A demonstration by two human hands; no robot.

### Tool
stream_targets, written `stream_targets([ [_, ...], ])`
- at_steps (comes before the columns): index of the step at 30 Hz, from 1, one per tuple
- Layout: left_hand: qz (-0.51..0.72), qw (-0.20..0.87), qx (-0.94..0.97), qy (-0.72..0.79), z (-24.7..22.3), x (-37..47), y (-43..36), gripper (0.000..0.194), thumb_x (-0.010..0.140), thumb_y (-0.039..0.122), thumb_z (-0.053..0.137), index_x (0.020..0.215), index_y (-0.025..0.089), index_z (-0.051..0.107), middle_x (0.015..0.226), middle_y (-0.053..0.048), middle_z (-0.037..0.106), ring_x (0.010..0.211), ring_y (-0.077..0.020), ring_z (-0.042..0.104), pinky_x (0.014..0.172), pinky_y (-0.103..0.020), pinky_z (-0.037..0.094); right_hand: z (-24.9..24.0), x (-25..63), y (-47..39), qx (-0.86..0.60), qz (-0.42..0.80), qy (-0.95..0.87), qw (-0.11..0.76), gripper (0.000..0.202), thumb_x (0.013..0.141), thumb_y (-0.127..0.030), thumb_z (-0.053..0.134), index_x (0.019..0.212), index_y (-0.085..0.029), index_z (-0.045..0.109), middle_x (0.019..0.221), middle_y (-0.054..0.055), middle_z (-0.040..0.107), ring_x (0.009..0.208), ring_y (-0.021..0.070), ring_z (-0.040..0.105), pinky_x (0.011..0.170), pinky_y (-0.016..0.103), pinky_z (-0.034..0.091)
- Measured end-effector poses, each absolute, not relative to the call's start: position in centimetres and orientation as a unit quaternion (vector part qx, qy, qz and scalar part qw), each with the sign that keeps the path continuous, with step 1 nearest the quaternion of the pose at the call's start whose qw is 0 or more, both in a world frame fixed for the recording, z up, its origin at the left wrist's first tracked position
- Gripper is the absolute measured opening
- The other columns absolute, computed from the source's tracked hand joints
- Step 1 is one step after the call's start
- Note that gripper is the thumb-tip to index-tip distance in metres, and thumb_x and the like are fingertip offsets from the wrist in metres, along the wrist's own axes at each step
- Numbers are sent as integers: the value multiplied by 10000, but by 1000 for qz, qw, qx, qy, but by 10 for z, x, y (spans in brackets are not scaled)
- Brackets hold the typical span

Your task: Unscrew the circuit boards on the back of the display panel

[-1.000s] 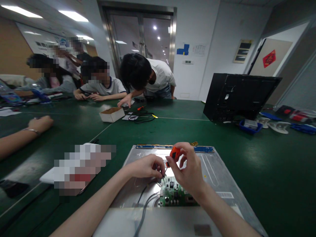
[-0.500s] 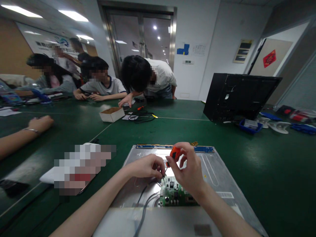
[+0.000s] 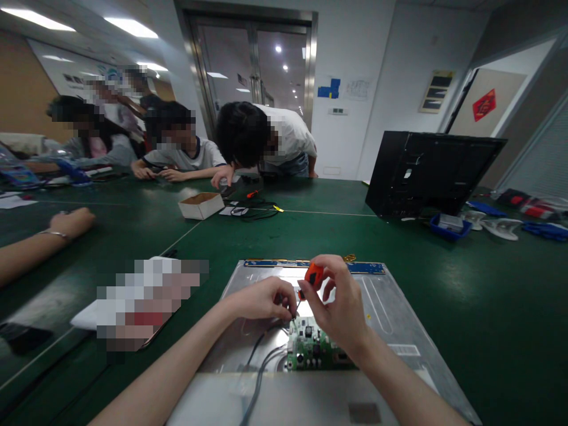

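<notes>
My right hand (image 3: 339, 299) is closed round the orange and black handle of a screwdriver (image 3: 314, 275). Its thin shaft slants down to the upper left corner of a green circuit board (image 3: 306, 346). Close to that tip, my left hand (image 3: 270, 300) has its fingers pinched together; whether they hold the shaft, a screw or a wire end is hidden. The board lies on a silver metal display panel (image 3: 377, 319) with a blue strip board (image 3: 275, 264) along its far edge. Grey cables (image 3: 261, 370) run from the board's left side toward me.
A wrapped package (image 3: 146, 302) lies left of the panel, near another person's forearm (image 3: 39, 245). Across the green table (image 3: 319, 228) are a white box (image 3: 202, 207), black cables (image 3: 255, 213) and people. A black monitor (image 3: 430, 174) and blue tray (image 3: 450, 226) stand at right.
My hands and the screwdriver stay almost still at the board's corner. Across the table, the leaning person's hand has shifted slightly up and left.
</notes>
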State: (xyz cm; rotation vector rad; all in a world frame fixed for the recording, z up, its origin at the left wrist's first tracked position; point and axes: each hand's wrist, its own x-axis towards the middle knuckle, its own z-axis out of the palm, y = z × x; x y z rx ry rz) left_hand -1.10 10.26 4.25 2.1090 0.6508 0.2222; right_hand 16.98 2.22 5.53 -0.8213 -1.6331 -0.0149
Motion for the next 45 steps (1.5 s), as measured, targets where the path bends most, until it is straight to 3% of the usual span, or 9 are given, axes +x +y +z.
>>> stream_targets([
  [11, 88, 447, 849, 269, 43, -11, 102, 28, 705, 160, 704, 720, 179, 717, 633, 35, 602, 616, -127, 490, 575, -227, 366, 58, 171, 21, -349, -20, -724, 594, 314, 946, -134, 530, 1245, -230, 533, 1121, 101, 658, 639, 108, 621, 443, 214, 492],
  [18, 84, 447, 849, 269, 37, -13, 105, 86, 729, 198, 720, 810, 173, 725, 722, 17, 651, 656, -139, 530, 606, -235, 388, 53, 171, 22, -358, -14, -713, 602, 319, 923, -218, 606, 1214, -235, 476, 999, 62, 693, 616, 120, 644, 440, 216, 482],
  [26, 89, 447, 850, 262, 41, -12, 104, 53, 698, 161, 695, 743, 178, 716, 645, 36, 611, 605, -124, 480, 591, -233, 362, 54, 168, 21, -368, -24, -710, 600, 301, 939, -228, 582, 1212, -226, 455, 903, 36, 691, 601, 125, 658, 426, 206, 471],
  [34, 91, 452, 847, 266, 43, -11, 103, 57, 688, 124, 703, 711, 176, 695, 613, 50, 571, 596, -119, 465, 598, -234, 362, 56, 170, 21, -353, -6, -716, 602, 312, 933, -192, 588, 1223, -235, 481, 1101, 89, 667, 664, 118, 637, 440, 207, 468],
  [45, 84, 452, 845, 272, 40, -13, 103, 34, 719, 155, 723, 745, 173, 712, 689, 29, 622, 652, -133, 513, 625, -239, 385, 55, 171, 20, -359, -12, -728, 584, 321, 967, -153, 503, 1280, -222, 532, 1132, 105, 628, 654, 108, 619, 462, 218, 489],
])
